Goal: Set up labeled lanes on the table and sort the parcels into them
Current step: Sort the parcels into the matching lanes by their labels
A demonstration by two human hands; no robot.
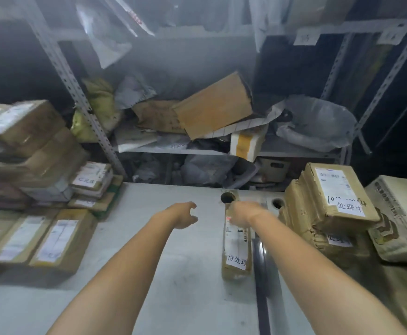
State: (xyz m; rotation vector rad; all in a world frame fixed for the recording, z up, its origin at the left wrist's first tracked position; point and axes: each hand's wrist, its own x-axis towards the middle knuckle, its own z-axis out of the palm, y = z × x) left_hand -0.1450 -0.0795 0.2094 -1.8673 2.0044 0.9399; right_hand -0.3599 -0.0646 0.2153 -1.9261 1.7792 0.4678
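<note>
Right grip [242, 213]: laid on the far end of the long parcel [237, 240]; blurred, closure cannot be told. Left grip [184, 213]: released, fingers spread, holding nothing, above bare worktop [173, 262] just left of the parcel. Long parcel: flat on the worktop, centre lane, long axis running away from the person, handwritten label [237, 261] at near end. Nearer hand: right. Judgement: any slide follows that axis.
</note>
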